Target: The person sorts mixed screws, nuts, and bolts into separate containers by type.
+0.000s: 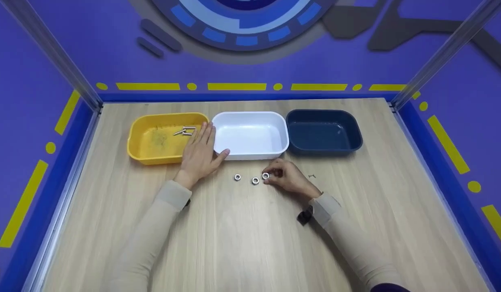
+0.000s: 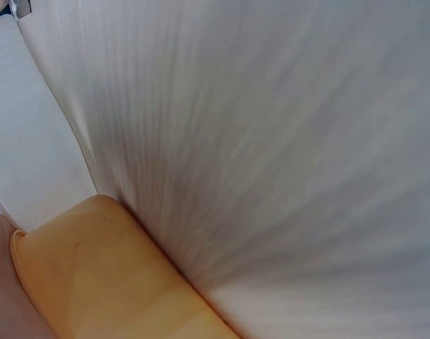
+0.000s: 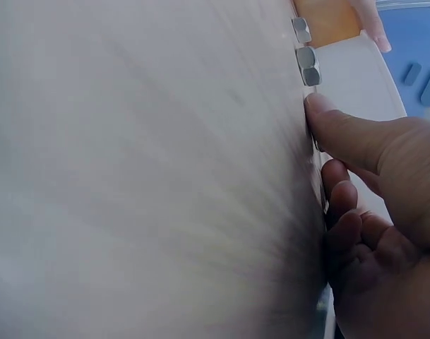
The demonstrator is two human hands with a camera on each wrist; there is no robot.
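Observation:
In the head view, my right hand point(image 1: 289, 176) pinches a silver hex nut point(image 1: 265, 175) between thumb and index finger, low over the table in front of the white bin point(image 1: 250, 156). A second nut point(image 1: 255, 181) lies close beside it, and a third nut point(image 1: 237, 177) sits farther left. The right wrist view shows my thumb point(image 3: 349, 134) extended and the other fingers curled, with nuts point(image 3: 308, 60) just beyond the thumb tip. My left hand point(image 1: 199, 152) rests with straight fingers over the adjoining rims of the yellow bin point(image 1: 163, 160) and the white bin.
Several silver screws point(image 1: 187, 130) lie inside the yellow bin, partly behind the left fingers. A dark blue bin point(image 1: 325, 152) stands to the right of the white one. A tiny dark piece point(image 1: 312, 176) is on the wooden table point(image 1: 242, 243). Blue-purple panels point(image 1: 250, 73) enclose the table.

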